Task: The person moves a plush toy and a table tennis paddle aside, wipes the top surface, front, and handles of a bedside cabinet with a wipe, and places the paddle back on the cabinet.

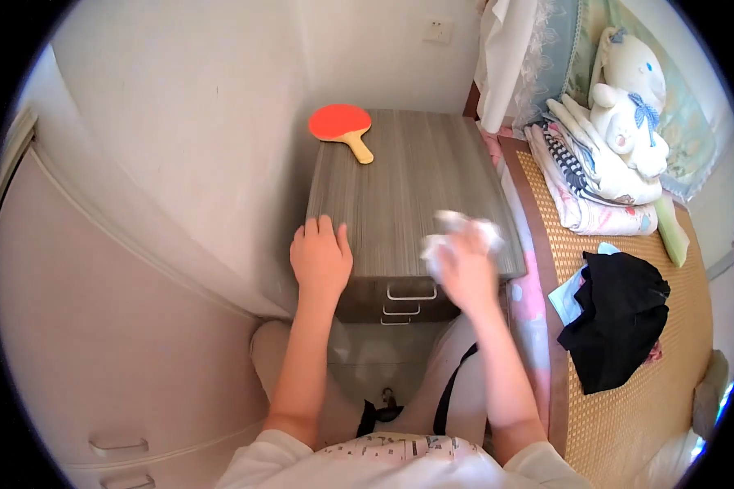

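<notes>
My left hand (321,257) lies flat on the front left corner of a grey wood-grain cabinet (416,183), its fingers slightly apart. Over the front right part of the same top, my right hand (467,265) is closed on a crumpled white cloth (485,231), both blurred by motion. A red table tennis paddle (340,122) with a light wooden handle rests at the cabinet's back left corner, its head reaching past the left edge.
Right of the cabinet is a bed with a woven mat (685,326), holding black clothing (620,314), folded bedding (603,175) and a white plush toy (632,98). A pale curved cabinet (114,318) stands at left. Drawer handles (412,292) project below the cabinet top.
</notes>
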